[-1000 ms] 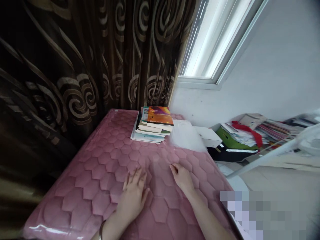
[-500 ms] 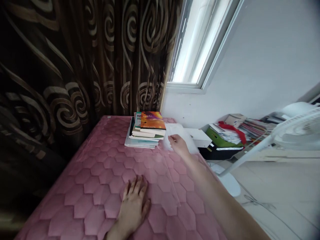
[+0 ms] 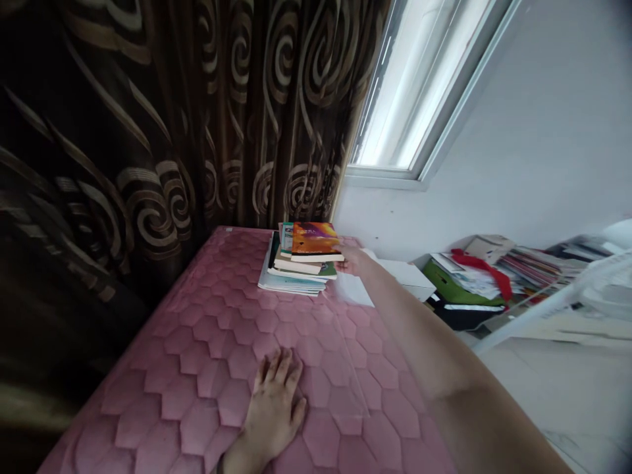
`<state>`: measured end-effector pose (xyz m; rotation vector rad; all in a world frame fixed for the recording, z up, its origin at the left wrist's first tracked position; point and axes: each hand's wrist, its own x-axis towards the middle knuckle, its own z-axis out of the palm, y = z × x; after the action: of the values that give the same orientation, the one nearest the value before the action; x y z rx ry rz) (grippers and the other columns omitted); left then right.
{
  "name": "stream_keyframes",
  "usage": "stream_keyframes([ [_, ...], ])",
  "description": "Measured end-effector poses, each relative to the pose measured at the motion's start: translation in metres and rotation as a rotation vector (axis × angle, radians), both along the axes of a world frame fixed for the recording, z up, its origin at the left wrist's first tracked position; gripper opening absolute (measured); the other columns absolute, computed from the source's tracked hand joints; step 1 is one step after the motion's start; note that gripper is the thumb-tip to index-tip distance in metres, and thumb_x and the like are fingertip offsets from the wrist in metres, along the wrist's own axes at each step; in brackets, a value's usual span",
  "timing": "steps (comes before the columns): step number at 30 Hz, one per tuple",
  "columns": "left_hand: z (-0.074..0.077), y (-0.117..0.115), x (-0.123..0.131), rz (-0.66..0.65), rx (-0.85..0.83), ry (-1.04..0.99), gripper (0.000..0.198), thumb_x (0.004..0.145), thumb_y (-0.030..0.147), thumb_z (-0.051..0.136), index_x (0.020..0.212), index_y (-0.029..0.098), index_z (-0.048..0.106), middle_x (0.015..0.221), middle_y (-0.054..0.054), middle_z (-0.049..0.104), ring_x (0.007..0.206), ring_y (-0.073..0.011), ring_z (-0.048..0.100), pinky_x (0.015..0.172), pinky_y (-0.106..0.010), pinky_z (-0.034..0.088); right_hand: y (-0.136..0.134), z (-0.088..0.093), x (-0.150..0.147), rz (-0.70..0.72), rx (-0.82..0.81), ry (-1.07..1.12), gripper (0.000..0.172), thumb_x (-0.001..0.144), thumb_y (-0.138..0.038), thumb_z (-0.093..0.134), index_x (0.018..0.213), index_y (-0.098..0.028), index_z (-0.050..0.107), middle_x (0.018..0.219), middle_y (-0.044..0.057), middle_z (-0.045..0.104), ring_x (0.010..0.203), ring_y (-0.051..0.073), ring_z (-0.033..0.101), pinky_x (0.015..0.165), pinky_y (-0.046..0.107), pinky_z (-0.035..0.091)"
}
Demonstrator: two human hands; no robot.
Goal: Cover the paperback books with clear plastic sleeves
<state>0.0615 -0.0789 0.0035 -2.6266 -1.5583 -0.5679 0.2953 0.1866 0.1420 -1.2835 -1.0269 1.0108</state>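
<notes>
My left hand (image 3: 276,403) lies flat, fingers spread, on the pink quilted cover (image 3: 207,355) near its front. My right arm stretches across the cover to the far end. There my right hand (image 3: 353,259) rests against the right edge of a stack of books (image 3: 296,270), beside the orange book (image 3: 314,240) on top. Its fingers are small and partly hidden against the books, so its grip is unclear. A pale translucent sheet (image 3: 356,291) lies on the cover just below that hand.
A dark curtain with gold swirls (image 3: 148,145) hangs along the left and back. A window (image 3: 419,85) is at the upper right. On the floor to the right are a white box (image 3: 407,275), a green box with papers and a red strap (image 3: 469,276), and a white fan (image 3: 582,289).
My right hand left the middle of the cover, passed over the translucent sheet and reached the right edge of the book stack. The left hand stayed flat in place.
</notes>
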Motion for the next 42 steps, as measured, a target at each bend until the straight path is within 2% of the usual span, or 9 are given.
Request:
stream_keyframes([
  [8, -0.001, 0.000, 0.000, -0.010, -0.011, -0.003, 0.057, 0.087, 0.034, 0.048, 0.142, 0.027, 0.037, 0.150, -0.006, 0.037, 0.137, -0.0278, 0.033, 0.110, -0.051, 0.028, -0.028, 0.022, -0.011, 0.117, -0.086, 0.093, 0.012, 0.080, -0.025, 0.066, 0.086, -0.020, 0.056, 0.077, 0.002, 0.065, 0.059, 0.014, 0.061, 0.048, 0.029, 0.057],
  [11, 0.002, 0.000, 0.000, -0.021, -0.020, 0.003, 0.058, 0.087, 0.034, 0.049, 0.143, 0.026, 0.036, 0.150, -0.007, 0.037, 0.137, -0.0278, 0.033, 0.111, -0.051, 0.028, -0.059, 0.025, -0.013, 0.144, -0.043, 0.122, 0.007, 0.084, -0.025, 0.059, 0.089, -0.020, 0.057, 0.080, 0.002, 0.066, 0.060, 0.014, 0.062, 0.049, 0.027, 0.056],
  [14, 0.005, 0.000, 0.000, -0.012, -0.038, 0.014, 0.058, 0.087, 0.033, 0.048, 0.143, 0.026, 0.036, 0.150, -0.007, 0.036, 0.137, -0.0277, 0.032, 0.110, -0.051, 0.029, -0.108, 0.021, -0.008, 0.213, 0.014, 0.107, 0.016, 0.082, -0.033, 0.061, 0.091, -0.021, 0.057, 0.076, 0.003, 0.066, 0.060, 0.017, 0.063, 0.045, 0.027, 0.052],
  [17, 0.005, 0.000, 0.000, -0.008, -0.051, 0.020, 0.057, 0.087, 0.032, 0.047, 0.142, 0.026, 0.036, 0.150, -0.006, 0.036, 0.138, -0.0265, 0.032, 0.111, -0.051, 0.029, -0.164, 0.003, 0.000, 0.242, 0.024, 0.086, 0.028, 0.074, -0.044, 0.065, 0.093, -0.024, 0.058, 0.076, 0.002, 0.067, 0.058, 0.019, 0.063, 0.042, 0.028, 0.050],
  [20, 0.002, 0.001, -0.001, -0.004, -0.050, 0.006, 0.055, 0.088, 0.033, 0.047, 0.141, 0.022, 0.038, 0.148, -0.008, 0.040, 0.137, -0.0259, 0.033, 0.111, -0.051, 0.029, -0.213, -0.031, 0.005, 0.218, -0.044, 0.136, 0.037, 0.070, -0.052, 0.066, 0.095, -0.025, 0.058, 0.071, 0.001, 0.067, 0.046, 0.018, 0.059, 0.041, 0.031, 0.050],
  [24, -0.001, 0.002, 0.000, 0.004, -0.042, -0.030, 0.056, 0.087, 0.035, 0.048, 0.140, 0.018, 0.039, 0.143, -0.013, 0.045, 0.136, -0.0263, 0.036, 0.111, -0.050, 0.029, -0.250, -0.081, 0.004, 0.235, -0.220, 0.264, 0.041, 0.069, -0.052, 0.069, 0.097, -0.025, 0.055, 0.070, -0.001, 0.066, 0.044, 0.017, 0.060, 0.042, 0.031, 0.050],
  [30, 0.000, 0.005, -0.002, 0.047, -0.235, -0.067, 0.066, 0.085, 0.046, 0.048, 0.142, 0.013, 0.036, 0.151, -0.015, 0.032, 0.139, -0.0302, 0.028, 0.113, -0.050, 0.028, -0.264, -0.117, -0.006, 0.229, -0.338, 0.232, 0.041, 0.070, -0.055, 0.069, 0.088, -0.022, 0.052, 0.057, -0.004, 0.061, 0.044, 0.015, 0.059, 0.043, 0.026, 0.049],
  [36, 0.007, 0.008, -0.017, 0.013, -0.471, -0.175, 0.086, 0.076, 0.041, 0.059, 0.149, 0.016, 0.019, 0.156, -0.012, 0.016, 0.144, -0.0284, 0.013, 0.115, -0.050, 0.021, -0.261, -0.122, -0.005, 0.242, -0.465, 0.091, 0.032, 0.076, -0.047, 0.064, 0.089, -0.022, 0.048, 0.056, -0.003, 0.062, 0.043, 0.015, 0.060, 0.040, 0.024, 0.048],
  [42, 0.014, 0.007, -0.024, -0.022, -0.543, -0.226, 0.087, 0.071, 0.032, 0.064, 0.147, 0.018, 0.024, 0.156, -0.011, 0.016, 0.144, -0.0268, 0.012, 0.116, -0.051, 0.019, -0.246, -0.114, 0.007, 0.352, -0.568, -0.251, 0.028, 0.082, -0.043, 0.053, 0.095, -0.018, 0.054, 0.068, 0.002, 0.068, 0.050, 0.018, 0.065, 0.044, 0.027, 0.050],
])
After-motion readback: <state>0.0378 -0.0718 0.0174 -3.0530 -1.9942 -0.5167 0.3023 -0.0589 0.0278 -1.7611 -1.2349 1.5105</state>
